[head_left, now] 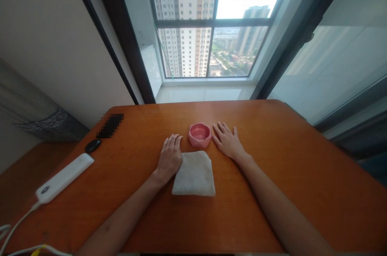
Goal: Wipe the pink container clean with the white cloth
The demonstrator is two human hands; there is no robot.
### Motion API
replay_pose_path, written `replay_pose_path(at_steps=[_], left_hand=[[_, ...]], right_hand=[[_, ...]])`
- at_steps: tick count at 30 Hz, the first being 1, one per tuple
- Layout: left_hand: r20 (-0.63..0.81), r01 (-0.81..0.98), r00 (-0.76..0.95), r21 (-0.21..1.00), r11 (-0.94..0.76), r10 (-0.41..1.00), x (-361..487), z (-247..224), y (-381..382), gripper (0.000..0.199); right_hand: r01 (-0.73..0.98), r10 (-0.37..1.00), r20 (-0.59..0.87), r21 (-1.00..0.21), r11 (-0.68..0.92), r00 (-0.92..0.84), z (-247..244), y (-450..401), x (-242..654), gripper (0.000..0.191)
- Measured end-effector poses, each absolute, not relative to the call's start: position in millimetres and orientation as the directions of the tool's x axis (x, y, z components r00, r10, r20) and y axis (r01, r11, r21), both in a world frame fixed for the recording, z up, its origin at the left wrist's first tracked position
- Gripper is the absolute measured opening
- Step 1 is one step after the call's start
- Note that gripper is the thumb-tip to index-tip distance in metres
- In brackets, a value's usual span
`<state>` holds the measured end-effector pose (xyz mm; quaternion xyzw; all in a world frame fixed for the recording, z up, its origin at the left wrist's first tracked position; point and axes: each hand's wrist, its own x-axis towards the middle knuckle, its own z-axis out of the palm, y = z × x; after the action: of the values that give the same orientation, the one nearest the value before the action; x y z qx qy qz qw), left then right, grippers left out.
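**A:** How are the hands right now?

**B:** Both rest palm down on the orange wooden surface (272,147), and neither grips anything. The left hand (169,158) is loosely curled, its fingers gently bent. The right hand (227,141) lies open and flat, with its fingers spread.

**A:** What's closest to them?

**B:** A pink ceramic dish (199,134) with a scalloped rim sits between the two hands, toward their fingertips. A folded white cloth (193,175) lies just behind it, closer to the wrists and right beside the left hand.

**A:** Is either hand actually touching those?

**B:** The side of the left hand meets the cloth's left edge. The right fingertips (215,137) sit just beside the dish, though I can't tell whether they touch it. The left fingertips (178,139) are near the dish, with a small gap showing.

**A:** And farther out?

**B:** Well to the left of the left hand lies a long white device (63,177), with a white cable (18,223) running from its end toward the person. A black oval object (92,146) sits just past its tip, and beyond that a pixelated patch (110,125) hides whatever is there. Ahead of the hands, past the surface's far edge, a tall window (211,48) looks out on high-rise towers.
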<state>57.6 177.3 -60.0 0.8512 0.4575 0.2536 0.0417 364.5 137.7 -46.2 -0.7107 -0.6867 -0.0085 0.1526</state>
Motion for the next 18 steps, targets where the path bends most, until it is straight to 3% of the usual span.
replay_pose_path(at_steps=[5,9,14,18], left_hand=[[0.407,0.737,0.438,0.348,-0.58,0.801,53.3,-59.3,186.1,0.048],[0.417,0.711,0.461,0.354,-0.607,0.783,50.5,-57.7,188.2,0.039],[0.42,0.69,0.476,0.367,-0.624,0.773,46.8,-56.5,189.0,0.037],[0.416,0.68,0.486,0.372,-0.632,0.768,43.4,-56.3,190.5,0.037]], right_hand=[[0.917,0.89,0.453,-0.372,0.145,0.043,-24.6,135.5,341.6,0.059],[0.893,0.852,0.499,-0.294,0.342,-0.162,-21.1,132.3,306.5,0.061],[0.887,0.878,0.465,-0.353,0.299,-0.112,-27.0,138.4,299.6,0.039],[0.911,0.881,0.468,-0.388,0.141,0.063,-27.9,136.4,352.9,0.044]])
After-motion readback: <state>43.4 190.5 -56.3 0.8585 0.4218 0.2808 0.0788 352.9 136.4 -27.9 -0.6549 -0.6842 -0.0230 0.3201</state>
